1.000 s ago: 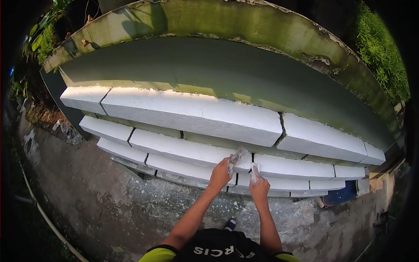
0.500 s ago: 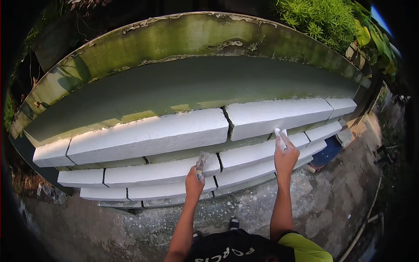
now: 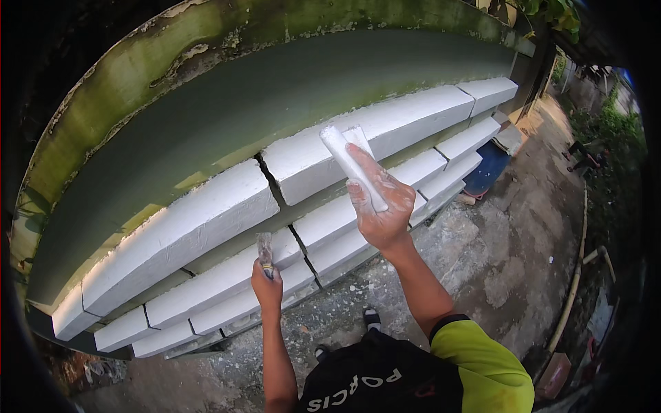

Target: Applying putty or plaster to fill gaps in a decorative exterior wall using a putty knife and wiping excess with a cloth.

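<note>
My right hand (image 3: 387, 210), smeared with white, is closed around a white trowel (image 3: 335, 146) with a rounded bar-like grip and a flat part beside it. The hand is raised near the camera, over the upper right white slab (image 3: 420, 117); whether the trowel touches it, I cannot tell. In my closed left hand (image 3: 267, 286) is a putty knife (image 3: 264, 243) with a smeared grey blade pointing away from me. It is in front of the second white ledge (image 3: 227, 279). A dark vertical gap separates the upper right slab from the upper left slab (image 3: 186, 234).
Several white ledges are stacked in steps, lowest towards me. Behind them rises a grey-green wall with a mossy rim (image 3: 289, 24). A blue container (image 3: 486, 168) stands at the ledges' right end. Rough concrete floor (image 3: 475, 275) lies below, with a pole (image 3: 578, 265) at right.
My right hand with the trowel has come up and left, nearer the camera, from the upper slab's lower edge. The view has turned and shifted right. My left hand keeps the putty knife.
</note>
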A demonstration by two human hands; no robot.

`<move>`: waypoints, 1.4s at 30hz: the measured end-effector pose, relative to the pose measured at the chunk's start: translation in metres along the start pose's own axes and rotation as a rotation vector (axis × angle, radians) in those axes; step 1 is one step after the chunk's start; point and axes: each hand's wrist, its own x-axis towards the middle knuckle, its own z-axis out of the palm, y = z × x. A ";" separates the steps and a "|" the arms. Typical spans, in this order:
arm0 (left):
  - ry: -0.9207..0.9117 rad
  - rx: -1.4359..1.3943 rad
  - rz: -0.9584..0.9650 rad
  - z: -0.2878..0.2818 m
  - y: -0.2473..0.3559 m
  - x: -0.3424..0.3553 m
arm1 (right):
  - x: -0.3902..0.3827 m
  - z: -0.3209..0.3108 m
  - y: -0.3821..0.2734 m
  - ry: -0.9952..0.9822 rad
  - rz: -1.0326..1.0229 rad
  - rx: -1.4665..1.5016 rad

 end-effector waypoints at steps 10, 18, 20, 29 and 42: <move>0.066 0.047 0.013 0.003 0.004 -0.003 | -0.232 0.042 0.073 -0.947 0.574 -0.353; 0.033 0.013 -0.020 0.007 -0.001 -0.004 | -0.203 -0.018 0.159 -0.416 0.851 -0.318; 0.028 0.026 -0.050 0.007 -0.010 0.000 | -0.191 0.007 0.129 -0.348 0.872 -0.324; 0.024 0.022 -0.016 0.003 0.001 -0.001 | -0.196 0.067 0.064 -0.665 0.715 -0.280; -0.011 0.124 0.164 -0.001 0.009 -0.003 | -0.226 0.077 0.088 -0.670 0.599 -0.360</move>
